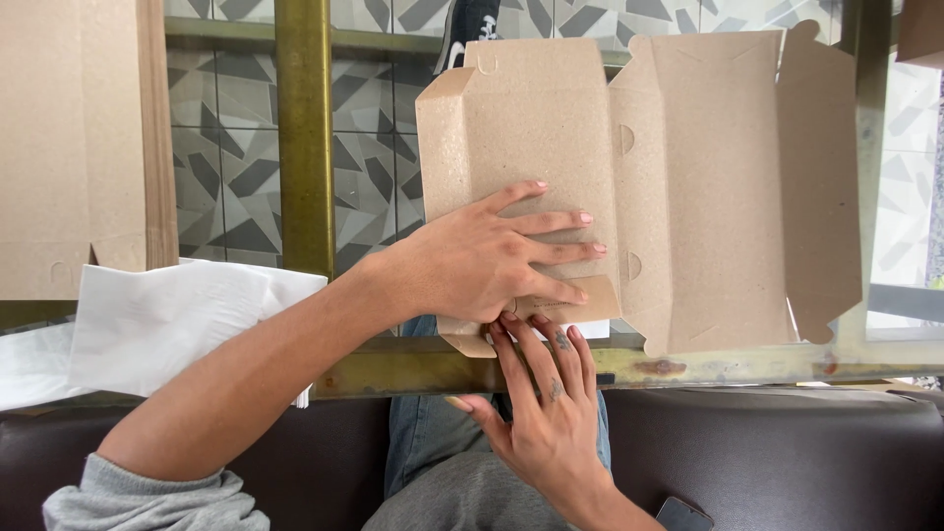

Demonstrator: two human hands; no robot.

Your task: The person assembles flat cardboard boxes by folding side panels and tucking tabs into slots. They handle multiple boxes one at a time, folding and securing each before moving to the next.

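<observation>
I see the flat brown cardboard box blank [639,187] lying on the glass counter [246,177], near its front edge. The left hand [482,261] presses it, fingers spread, unclenched. The right hand [546,413] fingers its near flap, grasping nothing. White napkins [167,320] lie left.

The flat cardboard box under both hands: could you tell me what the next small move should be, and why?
Probably fold the near flap up with the right hand. The left hand already presses the cardboard box flat on the glass table, and the right fingertips sit right at that flap's edge, which is only partly raised.
</observation>
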